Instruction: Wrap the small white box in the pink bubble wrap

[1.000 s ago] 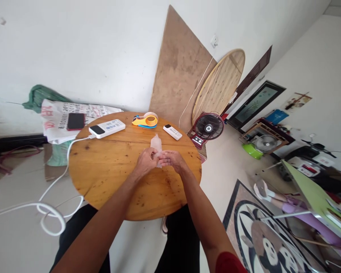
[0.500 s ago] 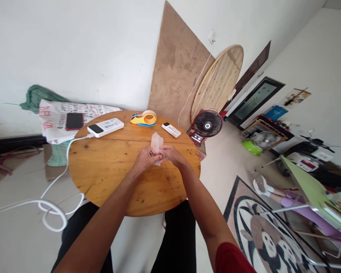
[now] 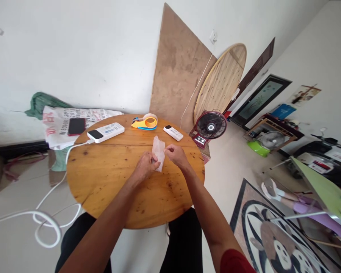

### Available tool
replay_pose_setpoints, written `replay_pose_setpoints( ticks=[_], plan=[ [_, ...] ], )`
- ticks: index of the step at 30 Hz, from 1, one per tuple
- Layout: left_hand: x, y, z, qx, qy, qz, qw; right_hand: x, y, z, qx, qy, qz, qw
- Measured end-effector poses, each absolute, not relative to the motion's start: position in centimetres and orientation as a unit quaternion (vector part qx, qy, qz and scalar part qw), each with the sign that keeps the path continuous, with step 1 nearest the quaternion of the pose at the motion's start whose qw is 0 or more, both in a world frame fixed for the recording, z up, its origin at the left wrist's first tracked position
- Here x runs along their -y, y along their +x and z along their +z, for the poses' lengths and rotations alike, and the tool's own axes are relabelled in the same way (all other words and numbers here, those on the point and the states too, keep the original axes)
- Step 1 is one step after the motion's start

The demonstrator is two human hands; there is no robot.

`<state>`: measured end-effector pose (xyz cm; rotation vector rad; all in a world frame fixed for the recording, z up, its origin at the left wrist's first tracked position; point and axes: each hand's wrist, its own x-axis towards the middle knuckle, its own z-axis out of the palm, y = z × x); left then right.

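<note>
A crumpled, pale pinkish translucent sheet [image 3: 158, 148], like thin plastic wrap, is over the middle of the round wooden table [image 3: 102, 178]. My left hand [image 3: 146, 163] is closed on its lower left side, thumb and fingers together. At the right edge of the sheet, my right hand [image 3: 176, 154] pinches with the fingertips; whether it grips the edge itself is too small to be sure. Beyond the sheet lies a yellow and blue tape dispenser [image 3: 144, 123]. A small white device with a dark end [image 3: 173, 132] rests to the right of the dispenser.
A larger white power bank [image 3: 109, 131] with a white cable [image 3: 71, 146] lies at the table's far left. A dark phone [image 3: 77, 126] is on a printed white sack [image 3: 57, 136]. A fan [image 3: 210, 127] stands beyond the right edge. Another person's legs [image 3: 287, 197] show at far right.
My right hand has drawn away from my left, to the right. More of the sheet shows between them, spread out flatter. The view has shifted slightly.
</note>
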<state>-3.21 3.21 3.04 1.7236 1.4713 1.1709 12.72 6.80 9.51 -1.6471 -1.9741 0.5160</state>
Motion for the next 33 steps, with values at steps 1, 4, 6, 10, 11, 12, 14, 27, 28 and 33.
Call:
replay_pose_setpoints(
  ticks=[1,4,6,10,11,12,14,27,28,33],
  plan=[
    [-3.2,-3.2,3.1,-0.554,0.647,0.436,0.291,-6.9,12.5,9.8,0.733,-0.618,0.161,0.236],
    [-3.0,-3.1,3.2,-0.56,0.65,0.424,0.291,-7.4,11.1,10.5,0.743,-0.643,0.106,0.149],
    [-3.0,-3.0,3.2,-0.565,0.653,0.415,0.289,-8.0,10.1,10.8,0.753,-0.647,0.081,0.087],
    [-2.7,-2.7,3.2,-0.572,0.656,0.409,0.275,-9.3,9.8,10.6,0.762,-0.639,0.046,0.094],
    [-2.6,-2.5,3.2,-0.573,0.657,0.408,0.272,-9.5,10.1,10.4,0.758,-0.638,0.054,0.123],
    [-2.5,-2.4,3.2,-0.573,0.659,0.406,0.269,-9.6,10.5,10.2,0.752,-0.636,0.075,0.155],
    [-2.3,-2.1,3.0,-0.574,0.666,0.401,0.258,-9.5,11.2,9.6,0.731,-0.632,0.142,0.215],
    [-2.8,-1.9,2.5,-0.5,0.729,0.421,0.203,-9.3,11.4,6.6,0.675,-0.568,0.298,0.365],
    [-2.8,-1.8,2.6,-0.501,0.729,0.421,0.202,-9.2,11.6,6.6,0.678,-0.566,0.29,0.369],
    [-2.6,-1.9,2.8,-0.498,0.735,0.416,0.197,-8.7,11.6,6.6,0.689,-0.555,0.306,0.352]
  ],
)
